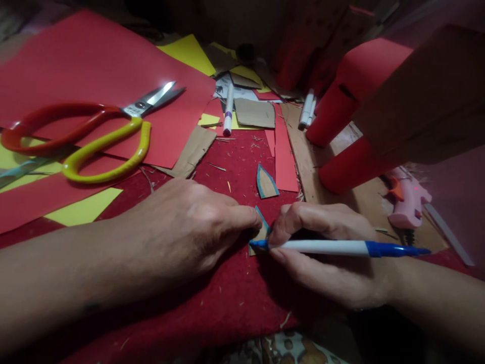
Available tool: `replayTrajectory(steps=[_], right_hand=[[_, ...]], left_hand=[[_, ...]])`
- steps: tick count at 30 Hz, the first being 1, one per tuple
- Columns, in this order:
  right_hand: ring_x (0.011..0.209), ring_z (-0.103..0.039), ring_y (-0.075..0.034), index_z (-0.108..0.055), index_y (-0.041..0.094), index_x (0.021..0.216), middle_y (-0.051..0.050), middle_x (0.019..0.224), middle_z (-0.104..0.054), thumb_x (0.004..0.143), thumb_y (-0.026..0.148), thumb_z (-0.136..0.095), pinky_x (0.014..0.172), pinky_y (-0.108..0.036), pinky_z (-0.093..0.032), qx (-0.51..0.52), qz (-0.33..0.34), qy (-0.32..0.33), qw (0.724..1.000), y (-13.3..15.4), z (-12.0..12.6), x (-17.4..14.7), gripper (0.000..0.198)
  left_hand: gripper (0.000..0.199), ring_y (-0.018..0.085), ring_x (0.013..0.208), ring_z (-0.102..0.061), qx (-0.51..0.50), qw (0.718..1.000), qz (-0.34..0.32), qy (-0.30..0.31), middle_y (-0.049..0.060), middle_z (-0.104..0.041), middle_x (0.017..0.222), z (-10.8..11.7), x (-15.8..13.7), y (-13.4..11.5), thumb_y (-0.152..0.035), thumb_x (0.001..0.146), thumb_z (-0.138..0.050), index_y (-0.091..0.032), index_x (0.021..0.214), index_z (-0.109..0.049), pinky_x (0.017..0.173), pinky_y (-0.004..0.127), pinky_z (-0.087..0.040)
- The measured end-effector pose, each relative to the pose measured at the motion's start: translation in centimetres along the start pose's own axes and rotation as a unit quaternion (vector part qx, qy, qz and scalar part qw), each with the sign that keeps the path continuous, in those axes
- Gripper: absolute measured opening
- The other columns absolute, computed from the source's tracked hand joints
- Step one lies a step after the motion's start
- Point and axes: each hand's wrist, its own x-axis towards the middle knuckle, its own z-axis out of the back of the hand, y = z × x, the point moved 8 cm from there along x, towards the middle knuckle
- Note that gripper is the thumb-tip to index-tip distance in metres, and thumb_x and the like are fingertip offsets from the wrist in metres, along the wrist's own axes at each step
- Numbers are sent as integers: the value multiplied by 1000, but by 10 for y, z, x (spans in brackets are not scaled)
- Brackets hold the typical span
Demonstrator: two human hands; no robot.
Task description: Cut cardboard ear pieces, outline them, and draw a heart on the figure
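A small pointed cardboard piece point(259, 234) with blue edges lies on the red cloth. My left hand point(200, 222) holds it down with its index fingertip, the other fingers curled under. Pinched in my right hand point(326, 232) is a blue marker point(326, 247) with a white barrel. Its blue tip touches the lower left of the piece, and part of the piece is hidden by my fingers. Just beyond my hands, a second pointed cardboard piece point(267, 183), outlined in blue, lies flat.
Scissors point(142, 106) with red and yellow handles lie on red paper point(94, 60) at the left. Further back are a purple-banded marker point(228, 111) and a cardboard scrap point(254, 113). Red tubes point(344, 164) stand at the right, near a pink glue gun point(411, 199).
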Motion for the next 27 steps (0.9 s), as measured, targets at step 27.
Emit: replayTrajectory(steps=[27], right_hand=[[57,-69,-13,-67,21,83,0,71,-75,92,10,-78,53,-19,-54,12,3,-15,1000,6,0,-2,18]], left_hand=[[34,13,42,-53,-2,1000,18,25,-4,-66,62,-2,-1,1,-10,96,-48,-24,80,-75,44,32,-29]])
